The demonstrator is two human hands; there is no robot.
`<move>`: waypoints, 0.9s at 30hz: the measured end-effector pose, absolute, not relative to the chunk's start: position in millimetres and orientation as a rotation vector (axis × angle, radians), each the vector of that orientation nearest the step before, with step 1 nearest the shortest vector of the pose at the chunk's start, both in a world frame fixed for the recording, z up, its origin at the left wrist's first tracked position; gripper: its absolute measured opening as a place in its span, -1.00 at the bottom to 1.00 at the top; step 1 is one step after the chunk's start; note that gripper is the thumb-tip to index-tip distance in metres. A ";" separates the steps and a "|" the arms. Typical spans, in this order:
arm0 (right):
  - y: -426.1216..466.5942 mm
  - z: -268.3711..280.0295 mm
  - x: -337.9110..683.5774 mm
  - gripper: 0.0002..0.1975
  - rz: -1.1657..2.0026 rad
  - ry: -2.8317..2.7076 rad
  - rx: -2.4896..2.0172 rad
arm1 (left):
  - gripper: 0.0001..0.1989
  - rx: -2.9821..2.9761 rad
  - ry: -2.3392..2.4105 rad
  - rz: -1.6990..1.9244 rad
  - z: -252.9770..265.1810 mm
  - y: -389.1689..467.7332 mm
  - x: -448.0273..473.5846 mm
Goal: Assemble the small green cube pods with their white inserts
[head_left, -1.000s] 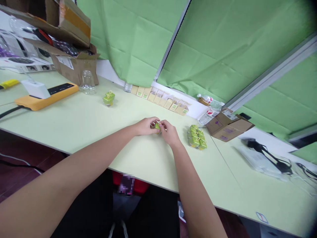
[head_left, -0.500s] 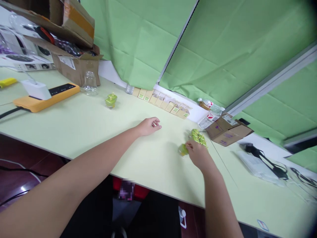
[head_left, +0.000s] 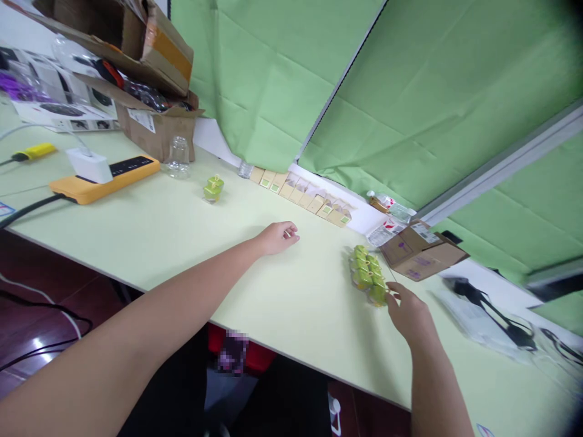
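Observation:
My right hand is at the right side of a close group of small clear cups with green tops. Its thumb and forefinger are slightly apart, their tips at the edge of the nearest green-topped cup; whether they press on it is hard to see. Small yellowish loops stick up from the tops. My left hand rests on the table with loosely curled fingers and a gap at the thumb, holding nothing. Farther left stands another green-topped piece, apart from the group.
Several small kraft-paper boxes line the back edge. At left are an orange power strip, a clear jar and an opened carton. Rightward lie a cardboard box, plastic bottles and black cables.
My right hand has moved right and let go of the green-topped cup it held, which now stands with the group. My left hand has stayed put. The view has shifted slightly.

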State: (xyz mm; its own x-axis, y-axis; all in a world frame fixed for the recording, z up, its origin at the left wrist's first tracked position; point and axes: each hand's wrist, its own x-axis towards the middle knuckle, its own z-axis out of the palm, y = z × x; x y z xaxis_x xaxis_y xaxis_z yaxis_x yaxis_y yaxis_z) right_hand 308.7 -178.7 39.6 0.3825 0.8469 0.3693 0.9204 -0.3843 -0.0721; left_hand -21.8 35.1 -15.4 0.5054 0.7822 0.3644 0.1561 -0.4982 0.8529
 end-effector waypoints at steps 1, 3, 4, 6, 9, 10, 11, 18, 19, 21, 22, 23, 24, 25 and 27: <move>-177.3 44.6 300.3 -0.63 -0.470 -1.552 -2.349 | -0.75 1.988 0.785 1.046 -13.1 36.4 -23.1; -170.6 58.4 274.3 -0.58 -0.616 -1.558 -2.237 | -0.78 2.122 0.857 1.202 -5.3 40.1 -30.0; -164.4 66.4 257.9 -0.58 -0.618 -1.599 -2.167 | -0.78 2.191 0.925 1.290 0.1 42.4 -36.0; -145.1 80.7 222.3 -0.62 -0.572 -1.722 -2.005 | -0.75 2.207 1.147 1.446 12.4 48.2 -53.2; -102.1 85.4 175.7 -0.65 -0.466 -1.818 -1.779 | -0.54 1.985 1.666 1.525 25.6 61.4 -88.6; -86.8 80.1 164.4 -0.67 -0.432 -1.825 -1.714 | -0.47 1.874 1.849 1.508 26.5 67.3 -101.6; -72.5 71.6 155.8 -0.68 -0.412 -1.816 -1.666 | -0.42 1.760 2.002 1.481 25.2 73.8 -114.5; -38.2 -0.4 147.1 -0.75 -0.070 -1.819 -1.710 | -0.54 1.661 2.096 1.149 -6.8 116.8 -166.9; -40.1 -2.1 148.5 -0.76 -0.030 -1.804 -1.703 | -0.57 1.673 2.097 1.146 -9.1 119.6 -166.4; -43.8 0.7 150.5 -0.75 0.014 -1.722 -1.691 | -0.62 1.706 2.059 1.159 -11.1 121.7 -160.9; -44.9 3.5 150.9 -0.75 0.028 -1.672 -1.691 | -0.63 1.738 2.012 1.169 -11.3 121.1 -156.8; -45.5 6.2 150.8 -0.75 0.039 -1.629 -1.690 | -0.65 1.769 1.960 1.182 -11.4 119.6 -152.5; -45.6 8.2 150.5 -0.76 0.049 -1.599 -1.685 | -0.66 1.799 1.907 1.197 -11.5 117.6 -148.3; -45.5 9.2 149.8 -0.76 0.063 -1.581 -1.678 | -0.65 1.814 1.866 1.217 -11.5 115.1 -144.1; -45.0 8.3 147.8 -0.77 0.117 -1.577 -1.664 | -0.57 1.821 1.806 1.252 -11.1 109.0 -136.1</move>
State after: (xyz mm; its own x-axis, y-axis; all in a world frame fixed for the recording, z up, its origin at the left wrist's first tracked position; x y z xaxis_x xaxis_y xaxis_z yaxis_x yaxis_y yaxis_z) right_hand 147.8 -45.0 8.3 0.2108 0.8664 0.4528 0.7898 0.1220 -0.6012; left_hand -136.1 109.0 -11.1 -0.1614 0.9153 0.3691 0.6666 -0.1746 0.7247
